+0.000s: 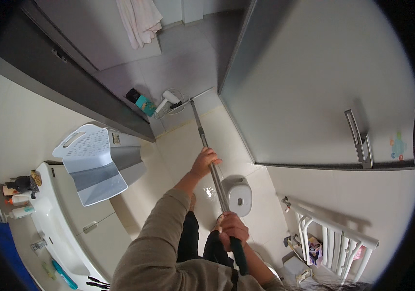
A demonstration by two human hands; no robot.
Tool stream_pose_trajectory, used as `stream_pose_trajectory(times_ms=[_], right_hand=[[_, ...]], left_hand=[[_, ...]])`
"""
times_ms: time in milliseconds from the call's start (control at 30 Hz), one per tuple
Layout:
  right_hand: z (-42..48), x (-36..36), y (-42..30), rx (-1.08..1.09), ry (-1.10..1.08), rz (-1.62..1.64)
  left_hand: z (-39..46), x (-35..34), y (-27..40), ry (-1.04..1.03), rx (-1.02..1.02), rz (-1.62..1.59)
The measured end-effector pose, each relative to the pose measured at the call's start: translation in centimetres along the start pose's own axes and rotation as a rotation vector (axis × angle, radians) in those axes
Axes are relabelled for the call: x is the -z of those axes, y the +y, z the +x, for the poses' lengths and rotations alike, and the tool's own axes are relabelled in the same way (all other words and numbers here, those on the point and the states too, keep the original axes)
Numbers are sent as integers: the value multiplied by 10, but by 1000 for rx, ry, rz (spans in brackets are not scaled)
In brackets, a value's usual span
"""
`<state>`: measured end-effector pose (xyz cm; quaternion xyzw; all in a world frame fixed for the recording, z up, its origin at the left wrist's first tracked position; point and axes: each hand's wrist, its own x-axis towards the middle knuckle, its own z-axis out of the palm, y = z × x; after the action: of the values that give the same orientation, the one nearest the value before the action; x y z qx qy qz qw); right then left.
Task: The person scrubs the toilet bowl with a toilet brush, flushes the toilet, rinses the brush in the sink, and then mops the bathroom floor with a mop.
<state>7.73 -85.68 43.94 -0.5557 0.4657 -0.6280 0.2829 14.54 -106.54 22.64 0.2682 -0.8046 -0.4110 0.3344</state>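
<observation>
Both hands hold a long metal pole that slants away from my body over the pale tiled floor. My left hand wraps it around mid-length. Lower down, my right hand is closed around it just above the dark grip. At the far end, a thin, wide floor-tool head, perhaps a squeegee, rests by the doorway threshold. Touching or very close to that head lies a white hair dryer with its cord coiled around it. A teal box with something black on it sits to its left.
A white plastic stool stands right of the pole. Leftward are a pale plastic basket and a white washbasin with bottles. A grey door stands at right, above a white towel radiator. Wet shine marks the floor.
</observation>
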Motion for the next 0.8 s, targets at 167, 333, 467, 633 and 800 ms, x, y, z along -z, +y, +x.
stream_pose_trajectory(times_ms=[167, 333, 467, 633, 800], right_hand=[[38, -23, 41, 24, -65, -98], [38, 0, -22, 51, 19, -138], [24, 21, -94, -55, 22, -100], [28, 4, -132, -69, 230, -198], [-4, -10, -100, -52, 331, -93]], left_hand=[[44, 33, -45, -48, 18, 25], [27, 11, 12, 27, -59, -4], [-6, -2, 93, 59, 62, -34], [-28, -35, 110, 3, -53, -113], [-34, -7, 85, -79, -6, -123]])
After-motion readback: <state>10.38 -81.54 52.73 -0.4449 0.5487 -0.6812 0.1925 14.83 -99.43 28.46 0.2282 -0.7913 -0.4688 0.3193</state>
